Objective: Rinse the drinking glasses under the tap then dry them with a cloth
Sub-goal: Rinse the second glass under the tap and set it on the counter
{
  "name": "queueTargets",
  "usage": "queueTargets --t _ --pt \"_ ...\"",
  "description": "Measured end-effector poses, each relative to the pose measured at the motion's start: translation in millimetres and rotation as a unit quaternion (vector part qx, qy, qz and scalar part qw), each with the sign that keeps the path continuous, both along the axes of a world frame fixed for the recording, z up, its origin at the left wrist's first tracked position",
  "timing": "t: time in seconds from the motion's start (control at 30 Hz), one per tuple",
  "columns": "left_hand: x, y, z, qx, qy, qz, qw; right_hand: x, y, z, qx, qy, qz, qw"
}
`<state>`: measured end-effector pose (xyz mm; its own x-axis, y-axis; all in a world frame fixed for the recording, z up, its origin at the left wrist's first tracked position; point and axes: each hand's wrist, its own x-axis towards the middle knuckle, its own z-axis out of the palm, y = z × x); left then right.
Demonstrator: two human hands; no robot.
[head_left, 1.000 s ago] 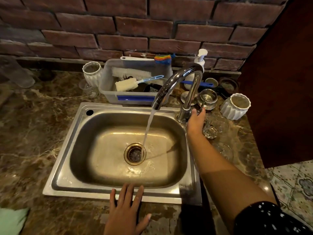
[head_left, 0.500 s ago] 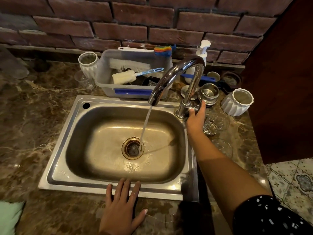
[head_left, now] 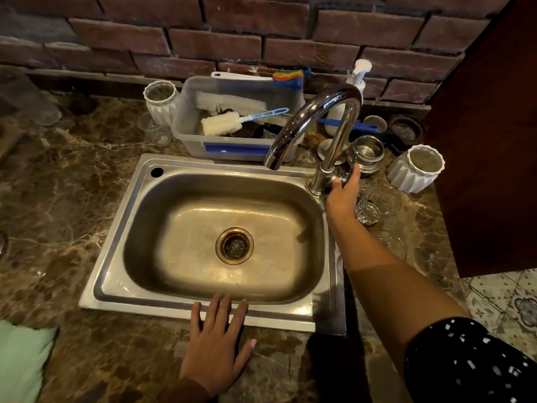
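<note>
At right of centre, the right hand (head_left: 343,197) is gripping the tap handle (head_left: 338,178), fingers curled round it. At bottom centre the left hand (head_left: 216,347) is lying flat, fingers spread, across the sink rim (head_left: 276,317) and marble counter (head_left: 72,199). Clear drinking glasses (head_left: 377,203) are standing just right of the right hand; a green cloth (head_left: 20,362) is lying at lower left

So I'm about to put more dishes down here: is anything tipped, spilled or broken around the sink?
Nothing stands out. The tap is off, the tub of brushes sits level behind the sink, and no breakage shows. The glass beside the right hand is partly hidden, so whether it stands upright I cannot tell.
</note>
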<state>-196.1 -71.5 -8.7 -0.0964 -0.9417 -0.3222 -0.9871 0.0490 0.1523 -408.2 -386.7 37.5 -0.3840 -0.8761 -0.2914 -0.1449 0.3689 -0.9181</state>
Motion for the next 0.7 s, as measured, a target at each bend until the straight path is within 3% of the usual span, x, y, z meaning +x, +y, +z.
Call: queueTargets --t 0.33,0.57,0.7 --pt "0.6 1.6 -2.8 -0.025 -0.003 0.009 1.000 6.5 7.2 6.5 0.027 -0.017 -0.007 0.999" --pt "1.8 2.6 0.9 -0.019 0.017 0.014 1.000 32.4 82.4 34.9 0.014 -0.011 -0.017 1.000" --pt "6.1 1.0 20.8 0.008 0.089 0.027 0.996 59.8 138.5 37.5 0.034 0.002 0.073 0.997"
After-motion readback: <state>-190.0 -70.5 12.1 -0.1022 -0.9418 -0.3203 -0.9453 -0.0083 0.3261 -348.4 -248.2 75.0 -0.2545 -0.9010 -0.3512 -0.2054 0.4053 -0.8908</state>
